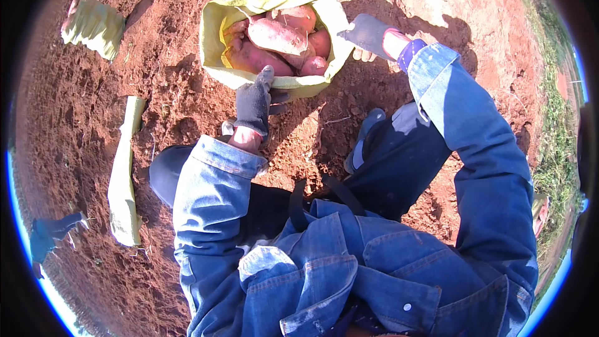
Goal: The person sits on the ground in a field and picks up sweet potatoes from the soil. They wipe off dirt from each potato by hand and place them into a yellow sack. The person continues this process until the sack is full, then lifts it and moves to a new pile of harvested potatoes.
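In front of me a yellow woven sack stands on the soil with its mouth wide and its rim turned outward. Several large pink-skinned sweet potatoes fill it near the top, some with soil and root ends on them. My left hand, in a dark glove, grips the near rim, thumb over the edge and fingers on the outer side. At the right side of the rim is my right hand, also gloved, its fingertips bare. It pinches the edge of the sack; part of its grip is hidden behind the hand.
Reddish loose soil surrounds me. A second pale yellow sack stands at upper left. A long, flattened sack lies at left. Far left, a person is visible. Grass borders the right side.
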A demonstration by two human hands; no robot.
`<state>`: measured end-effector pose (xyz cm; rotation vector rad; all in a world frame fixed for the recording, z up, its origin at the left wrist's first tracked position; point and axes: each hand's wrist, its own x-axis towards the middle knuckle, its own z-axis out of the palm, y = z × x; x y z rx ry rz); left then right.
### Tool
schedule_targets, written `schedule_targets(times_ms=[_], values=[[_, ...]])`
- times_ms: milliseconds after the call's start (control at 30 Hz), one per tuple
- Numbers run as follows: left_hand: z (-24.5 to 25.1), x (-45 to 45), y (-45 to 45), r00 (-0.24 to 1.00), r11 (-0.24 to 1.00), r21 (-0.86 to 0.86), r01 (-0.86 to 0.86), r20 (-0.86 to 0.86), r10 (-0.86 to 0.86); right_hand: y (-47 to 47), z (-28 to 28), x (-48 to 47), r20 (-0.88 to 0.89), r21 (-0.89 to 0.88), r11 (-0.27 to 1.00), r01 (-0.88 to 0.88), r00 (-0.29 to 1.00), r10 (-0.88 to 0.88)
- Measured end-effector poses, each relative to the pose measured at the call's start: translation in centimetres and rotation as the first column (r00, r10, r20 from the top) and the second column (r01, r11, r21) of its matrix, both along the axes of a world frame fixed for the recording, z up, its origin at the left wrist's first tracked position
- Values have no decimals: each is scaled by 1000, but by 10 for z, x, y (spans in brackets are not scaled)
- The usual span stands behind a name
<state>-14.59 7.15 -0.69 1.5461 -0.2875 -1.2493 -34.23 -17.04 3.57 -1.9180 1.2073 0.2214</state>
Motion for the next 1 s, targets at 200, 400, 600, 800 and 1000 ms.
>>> schedule_targets(times_ms=[200,400,600,800,1000], values=[[7,3,11,990,986,92,-138,48,134,1,10,-4,-24,-9,998,-65,998,65],[11,8,13,953,924,233,-303,76,293,3,12,-4,-25,1,993,-114,993,114],[6,40,-9,940,933,135,-334,120,319,8,12,-9,-100,-71,992,-100,991,93],[-38,67,-15,865,867,33,-498,-50,499,14,5,-15,-79,-282,949,-142,989,124],[-42,50,14,905,907,-1,-421,63,420,20,7,-16,-39,-167,985,-41,999,34]])
